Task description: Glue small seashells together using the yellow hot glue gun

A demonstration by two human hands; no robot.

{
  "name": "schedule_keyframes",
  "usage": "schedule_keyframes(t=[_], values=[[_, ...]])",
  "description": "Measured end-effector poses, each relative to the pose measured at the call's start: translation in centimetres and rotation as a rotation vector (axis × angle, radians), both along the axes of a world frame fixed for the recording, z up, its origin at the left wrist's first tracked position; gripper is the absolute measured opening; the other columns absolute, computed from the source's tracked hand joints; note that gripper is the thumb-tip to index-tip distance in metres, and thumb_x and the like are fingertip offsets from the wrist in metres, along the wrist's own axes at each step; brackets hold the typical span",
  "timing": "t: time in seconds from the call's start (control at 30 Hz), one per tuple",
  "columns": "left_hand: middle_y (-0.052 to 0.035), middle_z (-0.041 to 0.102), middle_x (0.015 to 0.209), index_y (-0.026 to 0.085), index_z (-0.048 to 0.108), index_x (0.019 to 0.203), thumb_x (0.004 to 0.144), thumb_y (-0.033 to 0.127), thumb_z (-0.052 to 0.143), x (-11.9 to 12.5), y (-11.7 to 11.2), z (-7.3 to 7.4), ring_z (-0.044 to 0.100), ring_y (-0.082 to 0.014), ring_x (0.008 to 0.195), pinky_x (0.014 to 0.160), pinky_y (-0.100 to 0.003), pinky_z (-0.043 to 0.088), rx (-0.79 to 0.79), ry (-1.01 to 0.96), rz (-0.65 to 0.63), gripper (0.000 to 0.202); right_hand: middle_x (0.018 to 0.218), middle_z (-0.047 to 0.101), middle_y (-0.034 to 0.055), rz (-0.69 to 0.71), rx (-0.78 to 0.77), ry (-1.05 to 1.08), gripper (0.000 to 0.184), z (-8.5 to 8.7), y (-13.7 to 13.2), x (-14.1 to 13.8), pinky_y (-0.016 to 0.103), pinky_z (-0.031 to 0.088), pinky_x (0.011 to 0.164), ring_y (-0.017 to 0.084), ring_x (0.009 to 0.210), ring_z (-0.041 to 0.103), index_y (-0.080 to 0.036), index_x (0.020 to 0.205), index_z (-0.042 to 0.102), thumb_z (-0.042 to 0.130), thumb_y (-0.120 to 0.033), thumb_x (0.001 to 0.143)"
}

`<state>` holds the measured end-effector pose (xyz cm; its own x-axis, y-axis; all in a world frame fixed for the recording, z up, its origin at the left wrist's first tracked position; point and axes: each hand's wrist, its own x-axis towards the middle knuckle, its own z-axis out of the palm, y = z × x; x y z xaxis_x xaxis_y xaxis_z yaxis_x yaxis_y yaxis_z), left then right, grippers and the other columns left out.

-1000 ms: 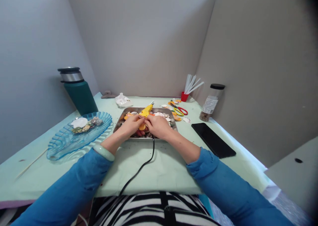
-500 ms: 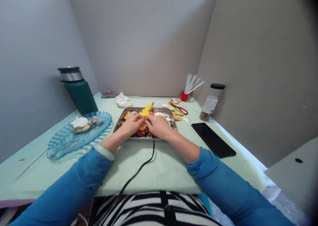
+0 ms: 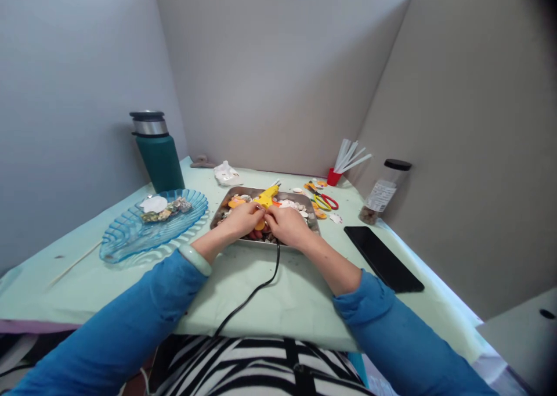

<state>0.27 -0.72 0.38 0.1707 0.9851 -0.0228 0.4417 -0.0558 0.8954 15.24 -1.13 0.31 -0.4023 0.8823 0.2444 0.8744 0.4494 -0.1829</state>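
Note:
Over the metal tray (image 3: 317, 223), my left hand (image 3: 242, 219) and my right hand (image 3: 288, 225) meet with fingertips pinched together. Whatever small piece sits between them is too small and covered to name. Shells (image 3: 292, 205) in white, orange and brown fill the tray. A yellow glue gun (image 3: 267, 197) lies across them just beyond my fingers, partly hidden by my hands. Its black cord (image 3: 257, 291) runs toward me over the table edge. An orange shell (image 3: 260, 225) shows below my fingertips; whether I touch it, I cannot tell.
Left stand a blue glass plate (image 3: 126, 242) with shells and a green bottle (image 3: 160, 161). Scissors (image 3: 324, 200), a red cup (image 3: 333, 177) of glue sticks, a jar (image 3: 382, 194) and a black phone (image 3: 383, 258) are right. Behind sits a white packet (image 3: 227, 174). Grey panels enclose the table.
The camera view has shifted, so everything appears a little further right. Both hands keep their pinch over the tray, with almost no change in pose.

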Motion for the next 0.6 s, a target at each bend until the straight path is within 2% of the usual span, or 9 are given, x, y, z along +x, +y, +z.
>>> schedule_keyframes(t=[0.17,0.37,0.6], values=[[0.0,0.062,0.048,0.018,0.057,0.082,0.092,0.021,0.045,0.05,0.06,0.08,0.06,-0.0156,0.039,0.038,-0.02,0.044,0.004,-0.029,-0.001,0.016,0.098,0.073,0.0079,0.002,0.03,0.038,0.033,0.08,-0.14,0.01,0.026,0.037,0.071,0.02,0.091,0.066,-0.019,0.106,0.067,0.037,-0.031,0.101],[-0.0001,0.065,0.058,0.016,0.058,0.084,0.091,0.024,0.052,0.09,-0.15,0.45,0.059,-0.0125,0.042,0.042,-0.021,0.047,-0.033,-0.261,-0.018,0.012,0.098,0.073,0.0066,-0.015,0.055,0.122,0.031,0.44,-0.44,0.05,0.024,0.036,0.071,0.018,0.089,0.066,-0.019,0.108,0.065,0.039,-0.033,0.101],[0.0001,0.064,0.058,0.015,0.058,0.084,0.089,0.026,0.058,-0.01,-0.3,0.69,0.059,-0.0116,0.042,0.041,-0.019,0.045,-0.031,-0.317,0.003,0.012,0.095,0.074,0.0054,-0.005,0.068,0.154,0.029,0.36,-0.36,0.03,0.025,0.035,0.069,0.018,0.086,0.066,-0.019,0.108,0.065,0.041,-0.033,0.1]])
